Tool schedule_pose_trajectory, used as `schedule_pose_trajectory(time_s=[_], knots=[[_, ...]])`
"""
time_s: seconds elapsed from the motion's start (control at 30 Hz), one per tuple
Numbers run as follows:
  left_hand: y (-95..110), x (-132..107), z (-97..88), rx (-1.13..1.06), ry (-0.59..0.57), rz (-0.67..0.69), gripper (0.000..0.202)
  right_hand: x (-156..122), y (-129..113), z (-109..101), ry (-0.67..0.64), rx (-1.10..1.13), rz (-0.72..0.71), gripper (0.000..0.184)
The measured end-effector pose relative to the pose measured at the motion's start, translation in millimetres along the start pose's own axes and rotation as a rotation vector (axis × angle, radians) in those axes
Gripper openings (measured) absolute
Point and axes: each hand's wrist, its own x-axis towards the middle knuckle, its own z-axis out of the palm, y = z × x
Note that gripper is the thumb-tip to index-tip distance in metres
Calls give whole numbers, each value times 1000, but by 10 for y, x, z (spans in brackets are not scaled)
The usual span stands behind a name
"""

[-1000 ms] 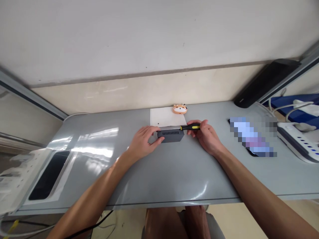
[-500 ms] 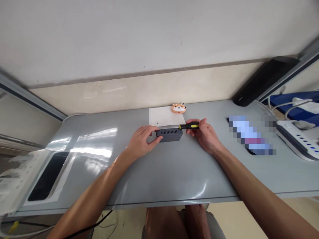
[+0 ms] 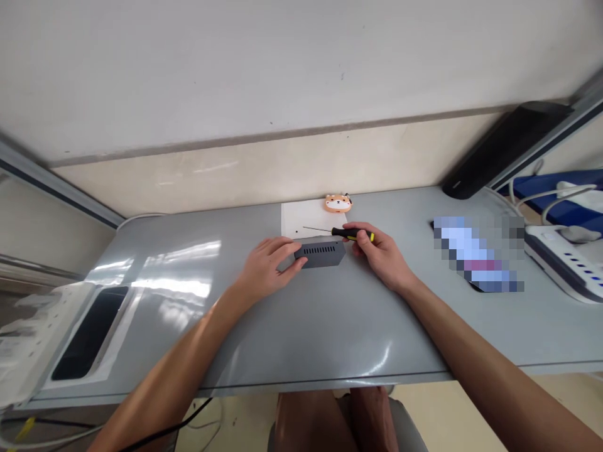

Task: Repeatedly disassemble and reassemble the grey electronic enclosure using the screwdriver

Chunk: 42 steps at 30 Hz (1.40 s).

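A small dark grey box [image 3: 321, 253] with a row of vent slots lies on the grey table [image 3: 306, 314], just in front of a white sheet of paper [image 3: 308, 220]. My left hand [image 3: 268, 265] curls around the box's left end and holds it. My right hand [image 3: 377, 251] is closed on a screwdriver [image 3: 346, 233] with a black and yellow handle. Its thin shaft points left, over the paper and just above the far side of the box.
A small orange animal-face figure [image 3: 338, 203] sits on the paper's far edge. A blurred-out device [image 3: 478, 260] lies to the right, with a white power strip [image 3: 563, 260] and cables beyond it. A black bar [image 3: 504, 150] leans at the back right. A black panel [image 3: 87, 329] lies at left.
My right hand has drawn the screwdriver up and away from the box, so its thin shaft now shows over the paper. My left hand stays on the box.
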Motion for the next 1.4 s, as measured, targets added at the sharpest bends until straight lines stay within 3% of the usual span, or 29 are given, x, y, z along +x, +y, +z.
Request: schedule_pose_trajectory(time_s=[0.17,0.43,0.8,1.4], knots=[[-17,-7,0,-27,-52,-41,13,-2,-12,25,-70,-86,-38,47],[-3,21,-46,-19,-62,-12,13,0,1,30,-125,-91,-56,45],[-9,4,-9,-51,-45,-44,12,6,19,-26,-10,24,-7,66],[-11,22,-96,-1,-154,-35,16,71,95,-37,45,309,49,69]])
